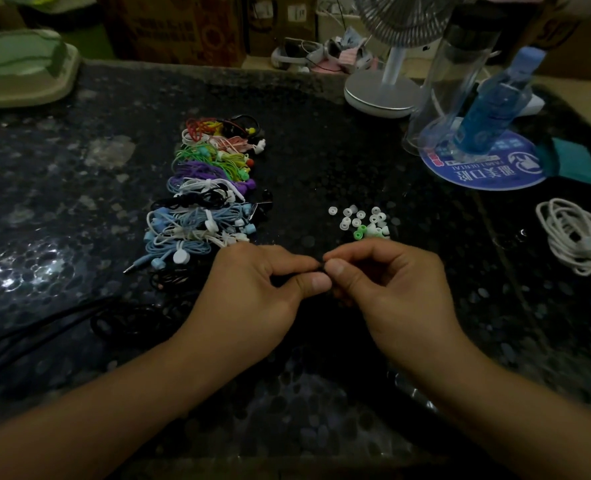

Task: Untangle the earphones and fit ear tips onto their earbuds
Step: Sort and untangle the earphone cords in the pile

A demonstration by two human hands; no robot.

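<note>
The fingers of the left hand [252, 289] and right hand [387, 285] meet tip to tip, pinching a small black earbud [321, 266] between thumbs and forefingers; it is mostly hidden. Its black cord [120, 320] trails toward the surface's [321, 140] left edge. Just beyond the right hand lie loose ear tips [359, 221]. Left of them, a row of coloured earphones [207, 192] runs toward the far edge. A white cable [571, 233] sits near the right edge.

Earphone bundles [204, 199] lie left of ear tips [359, 221]; fan [384, 88] apparently behind.
</note>
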